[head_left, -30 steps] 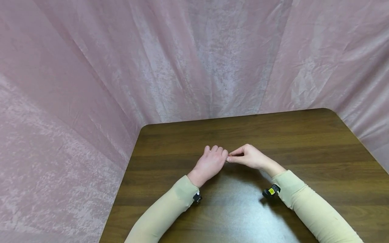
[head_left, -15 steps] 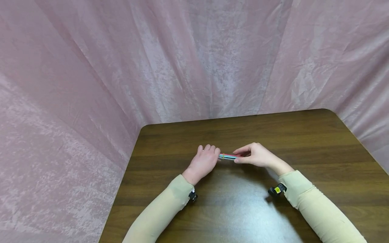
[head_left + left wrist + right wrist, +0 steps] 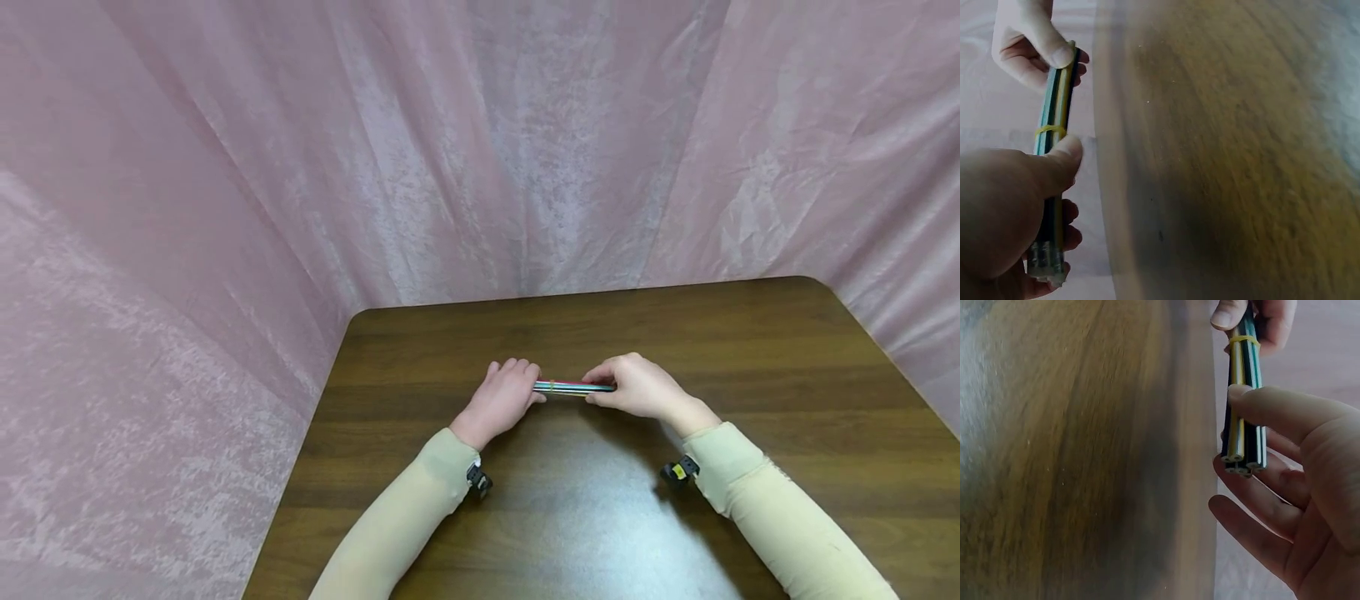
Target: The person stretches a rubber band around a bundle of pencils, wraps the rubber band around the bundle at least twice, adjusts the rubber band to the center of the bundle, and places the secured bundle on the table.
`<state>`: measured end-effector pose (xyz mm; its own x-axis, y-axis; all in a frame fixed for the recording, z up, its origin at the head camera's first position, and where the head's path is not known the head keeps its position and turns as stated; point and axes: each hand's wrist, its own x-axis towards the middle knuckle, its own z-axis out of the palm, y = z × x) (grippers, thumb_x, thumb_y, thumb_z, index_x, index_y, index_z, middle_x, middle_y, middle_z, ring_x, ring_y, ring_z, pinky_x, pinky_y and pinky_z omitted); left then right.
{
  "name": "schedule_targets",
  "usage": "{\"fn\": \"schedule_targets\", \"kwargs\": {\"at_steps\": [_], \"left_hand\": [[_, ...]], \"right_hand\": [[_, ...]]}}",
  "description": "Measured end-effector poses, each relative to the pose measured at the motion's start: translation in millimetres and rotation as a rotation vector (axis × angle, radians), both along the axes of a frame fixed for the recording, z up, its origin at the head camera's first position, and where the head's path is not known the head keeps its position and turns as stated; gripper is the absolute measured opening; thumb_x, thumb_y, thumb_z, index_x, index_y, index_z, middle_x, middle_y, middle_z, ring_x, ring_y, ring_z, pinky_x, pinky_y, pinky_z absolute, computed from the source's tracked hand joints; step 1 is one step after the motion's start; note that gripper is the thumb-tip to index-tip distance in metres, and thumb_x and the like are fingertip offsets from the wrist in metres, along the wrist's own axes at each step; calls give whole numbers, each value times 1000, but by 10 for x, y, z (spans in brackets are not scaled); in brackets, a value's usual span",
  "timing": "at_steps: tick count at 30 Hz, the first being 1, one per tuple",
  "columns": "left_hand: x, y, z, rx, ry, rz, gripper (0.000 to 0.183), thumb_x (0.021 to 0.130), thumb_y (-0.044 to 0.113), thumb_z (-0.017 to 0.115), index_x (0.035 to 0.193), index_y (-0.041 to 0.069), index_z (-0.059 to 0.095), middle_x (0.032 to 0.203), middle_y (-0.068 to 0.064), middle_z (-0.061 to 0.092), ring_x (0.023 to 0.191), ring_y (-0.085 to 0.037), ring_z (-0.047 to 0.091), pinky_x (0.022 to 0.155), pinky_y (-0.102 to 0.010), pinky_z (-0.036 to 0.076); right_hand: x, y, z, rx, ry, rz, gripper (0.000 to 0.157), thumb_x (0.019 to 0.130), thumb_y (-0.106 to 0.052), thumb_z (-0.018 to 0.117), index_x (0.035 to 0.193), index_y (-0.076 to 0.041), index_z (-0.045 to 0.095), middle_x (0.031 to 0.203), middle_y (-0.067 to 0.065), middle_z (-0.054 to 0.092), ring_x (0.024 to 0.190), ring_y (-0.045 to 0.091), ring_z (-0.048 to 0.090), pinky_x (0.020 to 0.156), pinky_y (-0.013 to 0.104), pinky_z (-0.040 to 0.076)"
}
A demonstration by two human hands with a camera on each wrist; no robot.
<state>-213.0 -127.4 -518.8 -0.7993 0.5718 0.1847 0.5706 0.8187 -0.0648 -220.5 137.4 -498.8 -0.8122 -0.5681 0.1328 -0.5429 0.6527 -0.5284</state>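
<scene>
A bundle of striped pencils (image 3: pixel 566 387) lies level between the two hands, above the table. A yellow rubber band (image 3: pixel 1051 129) wraps it near the middle. My left hand (image 3: pixel 498 402) grips one end, thumb on top and fingers curled beneath; that end shows silvery bands in the left wrist view. My right hand (image 3: pixel 639 388) pinches the other end between thumb and fingers. Flat ends with small core dots face the camera in the right wrist view, where the right hand's lower fingers (image 3: pixel 1250 534) are spread away from the pencils (image 3: pixel 1251 375).
A brown wood-grain table (image 3: pixel 600 517) spreads under both hands, with rounded far corners. Pink velvet curtains (image 3: pixel 480 150) hang behind it and along the sides. Small black cameras (image 3: pixel 678 471) sit at both wrists, over pale sleeves (image 3: pixel 780 508).
The hands have drawn apart from near touching, the left going left and the right going slightly right. The pencil bundle, mostly hidden a second ago, now shows between them.
</scene>
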Motion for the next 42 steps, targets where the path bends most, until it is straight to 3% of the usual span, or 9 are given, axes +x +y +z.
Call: {"fn": "schedule_targets", "kwargs": {"at_steps": [9, 16, 24, 30, 36, 42], "left_hand": [[-167, 55, -34, 63, -178, 46, 34, 92, 40, 70, 117, 19, 66, 109, 5, 62, 103, -15, 56, 79, -35, 38], [-280, 98, -62, 89, -228, 50, 35, 89, 41, 73, 116, 19, 69, 108, 4, 62, 105, -17, 57, 80, -35, 41], [-306, 81, -91, 96, -253, 57, 33, 88, 40, 74, 116, 22, 70, 107, 7, 62, 104, -14, 57, 80, -35, 40], [-319, 19, -120, 114, -241, 57, 37, 88, 43, 74, 118, 22, 68, 111, 7, 61, 107, -14, 54, 82, -36, 38], [-240, -310, -78, 175, -262, 71, 61, 88, 47, 73, 137, 17, 54, 132, 2, 55, 123, -19, 49, 92, -42, 38], [-70, -932, -7, 249, -273, 121, 70, 94, 47, 64, 150, 14, 39, 151, -6, 42, 140, -24, 36, 106, -52, 32]], "right_hand": [[-200, 62, -145, 61, 68, -2, 18, 82, -26, 81, 100, -24, 78, 96, -10, 71, 85, 12, 65, 74, 38, 51], [-265, 91, -228, 57, 83, 2, 18, 82, -24, 81, 100, -22, 77, 96, -9, 70, 86, 11, 64, 77, 39, 50], [-258, 106, -277, 77, 88, -1, 17, 82, -26, 81, 98, -22, 77, 95, -9, 70, 85, 13, 65, 75, 39, 50], [-249, 109, -272, 113, 124, 5, 25, 81, -26, 81, 104, -20, 76, 100, -6, 69, 91, 16, 64, 78, 41, 51], [-194, 267, -227, 90, 114, 48, 43, 81, -25, 81, 122, -13, 70, 113, 3, 68, 105, 22, 64, 89, 45, 49], [-66, 704, -158, 141, 76, -32, 65, 84, -37, 79, 138, -8, 58, 135, 17, 57, 125, 38, 52, 99, 55, 42]]}}
